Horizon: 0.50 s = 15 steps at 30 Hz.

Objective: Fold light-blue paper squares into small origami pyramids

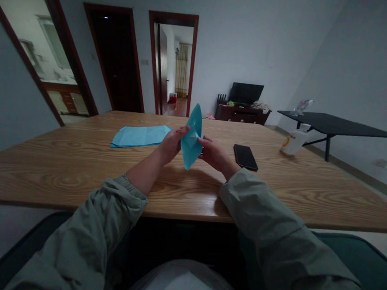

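Note:
Above the wooden table [78, 176] I hold a folded piece of blue paper [191, 147], upright and pointed at its top and bottom ends. My left hand [174, 143] grips its left side, with the thumb on the near face. From the right, my right hand [216, 154] pinches it near the middle, thumb in front and fingers partly hidden behind. A flat stack of blue paper sheets [139, 136] lies on the table just beyond my left hand. Close by my right hand rests a black smartphone [245, 157].
A white tissue pack [293, 141] stands at the table's right side. Beyond it is a black folding table [337, 124] with a clear plastic item [302, 107] on it. A dark cabinet [242, 115] with a monitor [246, 93] stands by the far wall.

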Motion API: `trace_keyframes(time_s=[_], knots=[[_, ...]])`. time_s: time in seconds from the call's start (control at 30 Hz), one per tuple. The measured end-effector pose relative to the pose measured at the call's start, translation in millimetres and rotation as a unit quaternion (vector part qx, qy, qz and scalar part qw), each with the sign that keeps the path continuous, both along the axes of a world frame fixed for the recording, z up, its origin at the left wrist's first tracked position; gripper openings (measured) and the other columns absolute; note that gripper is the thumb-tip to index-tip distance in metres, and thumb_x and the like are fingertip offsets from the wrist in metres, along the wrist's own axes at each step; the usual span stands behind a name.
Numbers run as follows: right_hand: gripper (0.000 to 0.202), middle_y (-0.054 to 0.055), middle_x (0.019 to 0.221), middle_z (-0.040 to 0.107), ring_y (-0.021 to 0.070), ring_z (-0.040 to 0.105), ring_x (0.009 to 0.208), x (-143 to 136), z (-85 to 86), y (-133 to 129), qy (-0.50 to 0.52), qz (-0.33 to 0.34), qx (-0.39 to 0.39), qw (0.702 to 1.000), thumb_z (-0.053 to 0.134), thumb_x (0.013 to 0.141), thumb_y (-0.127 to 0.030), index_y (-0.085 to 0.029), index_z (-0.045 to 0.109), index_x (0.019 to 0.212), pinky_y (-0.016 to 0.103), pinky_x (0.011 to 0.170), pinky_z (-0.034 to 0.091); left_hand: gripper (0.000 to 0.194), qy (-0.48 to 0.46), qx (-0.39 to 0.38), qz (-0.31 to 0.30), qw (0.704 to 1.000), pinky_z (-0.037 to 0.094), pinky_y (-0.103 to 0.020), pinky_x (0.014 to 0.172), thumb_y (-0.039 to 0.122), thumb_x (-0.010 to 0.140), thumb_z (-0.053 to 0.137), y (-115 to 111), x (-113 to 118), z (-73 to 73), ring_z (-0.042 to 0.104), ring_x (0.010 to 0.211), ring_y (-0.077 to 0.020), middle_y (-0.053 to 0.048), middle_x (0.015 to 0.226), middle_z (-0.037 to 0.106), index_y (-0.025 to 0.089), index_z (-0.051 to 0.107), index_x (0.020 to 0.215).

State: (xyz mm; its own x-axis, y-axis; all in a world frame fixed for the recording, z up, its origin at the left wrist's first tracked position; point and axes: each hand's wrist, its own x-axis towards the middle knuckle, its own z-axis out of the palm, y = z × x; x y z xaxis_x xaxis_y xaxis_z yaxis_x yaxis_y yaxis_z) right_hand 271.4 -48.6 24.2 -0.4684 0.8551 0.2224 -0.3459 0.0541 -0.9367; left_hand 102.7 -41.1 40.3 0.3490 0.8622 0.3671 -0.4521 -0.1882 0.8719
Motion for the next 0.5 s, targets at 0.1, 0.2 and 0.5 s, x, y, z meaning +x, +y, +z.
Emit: trace_keyframes(time_s=[0.1,0.2,0.5], knots=[[0.028,-0.001,0.083,0.060,0.0134,0.057,0.073,0.7,-0.7,0.2,0.001,0.008,-0.002,1.000,0.074,0.074,-0.039,-0.023,0.058,0.090,0.027,0.067,0.049,0.042,0.011,-0.013,-0.021,1.000,0.054,-0.032,0.075,0.052,0.074,0.069,-0.3,-0.6,0.1,0.068,0.081,-0.0218,-0.007,0.083,0.071,0.014,0.064,0.091],[0.028,-0.001,0.085,0.062,0.0138,0.059,0.075,1.0,-0.4,-0.3,0.004,0.007,0.001,1.000,0.074,0.073,-0.039,-0.023,0.059,0.090,0.027,0.069,0.050,0.044,0.023,-0.028,-0.022,0.999,0.054,-0.034,0.075,0.054,0.075,0.068,-0.4,-2.1,-0.5,0.068,0.085,-0.0236,-0.009,0.086,0.072,0.014,0.065,0.093],[0.030,0.000,0.087,0.063,0.0159,0.060,0.078,1.3,2.5,-1.8,-0.005,-0.014,0.001,1.000,0.070,0.073,-0.045,-0.024,0.058,0.090,0.028,0.070,0.049,0.051,0.052,-0.029,0.002,0.998,0.054,-0.038,0.075,0.062,0.074,0.064,-5.5,-2.6,1.2,0.066,0.091,-0.0273,-0.011,0.092,0.070,0.018,0.065,0.098]])
